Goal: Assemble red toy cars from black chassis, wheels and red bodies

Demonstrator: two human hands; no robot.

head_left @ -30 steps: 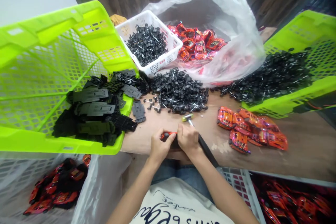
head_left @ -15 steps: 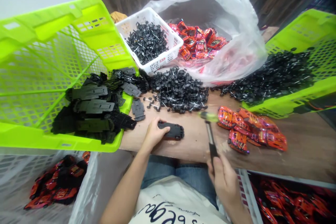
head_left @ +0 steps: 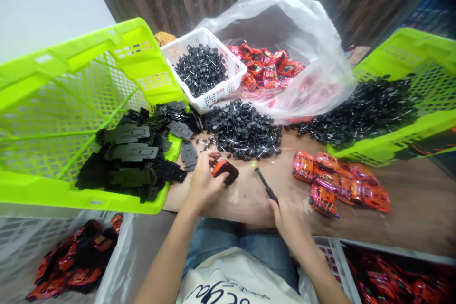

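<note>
In my left hand (head_left: pixel 204 183) is a toy car (head_left: pixel 225 171), tilted on its side, so that its red body and dark underside both show. My right hand (head_left: pixel 288 218) grips the black handle of a small hammer (head_left: pixel 265 184); its yellow-green head is low over the wooden table (head_left: pixel 231 206), to the right of the car. Whether the head touches the table I cannot tell. Several shiny red toy cars (head_left: pixel 342 183) lie to the right of the hammer. Beyond my left hand a single black car base (head_left: pixel 188 156) lies flat.
A green crate (head_left: pixel 135 203) at left holds black car bases. Wheel axles (head_left: pixel 245 130) are heaped mid-table, in a white basket (head_left: pixel 221 95) and in the right green crate (head_left: pixel 377 152). A plastic bag (head_left: pixel 320 23) holds red car bodies. Bins below hold red cars (head_left: pixel 81 275).
My left hand has lifted and turned the car from underside up onto its side. The hammer has come down and left, its head lower over the table. The view has shifted slightly.
</note>
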